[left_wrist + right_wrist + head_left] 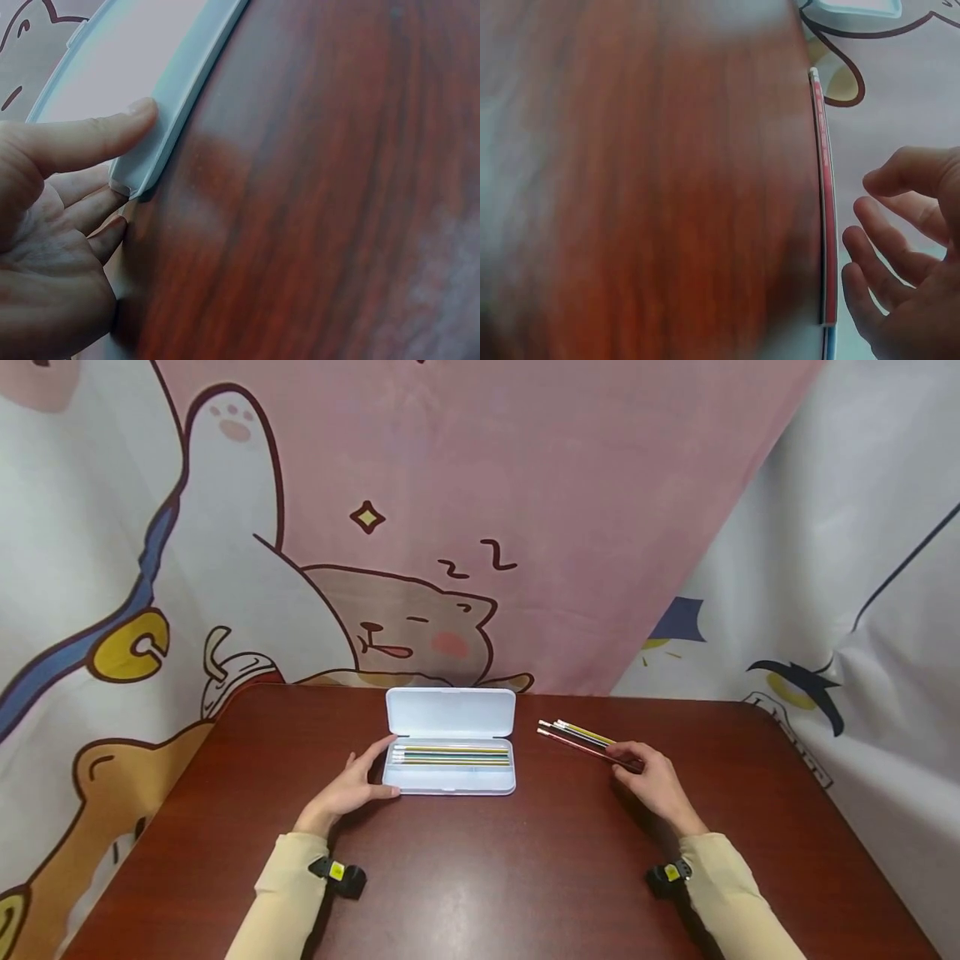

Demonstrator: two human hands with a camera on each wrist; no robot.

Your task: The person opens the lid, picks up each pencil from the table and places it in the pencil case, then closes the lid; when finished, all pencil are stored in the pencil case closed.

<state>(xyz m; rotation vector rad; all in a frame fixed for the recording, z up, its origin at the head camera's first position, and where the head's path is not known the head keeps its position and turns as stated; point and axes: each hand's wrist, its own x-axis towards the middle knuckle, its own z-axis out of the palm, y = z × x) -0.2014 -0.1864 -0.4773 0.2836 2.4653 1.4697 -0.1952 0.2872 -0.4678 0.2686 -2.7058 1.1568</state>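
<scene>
A white pencil case (450, 783) lies on the table with its lid (451, 712) raised at the back. Several striped pencils (452, 757) rest side by side inside it. My left hand (348, 789) holds the case at its left end, thumb on the front rim in the left wrist view and the other fingers around the side. To the right of the case, several loose pencils (577, 737) lie aslant on the table. My right hand (656, 781) is over their right ends. In the right wrist view its fingers (889, 232) are loosely bent, apart from a red pencil (826, 202).
The brown wooden table (480, 877) ends at the back against a hanging cloth (585, 527) with cartoon animals. More of this cloth drapes along the left and right sides. A small black camera (348, 881) is strapped to each wrist.
</scene>
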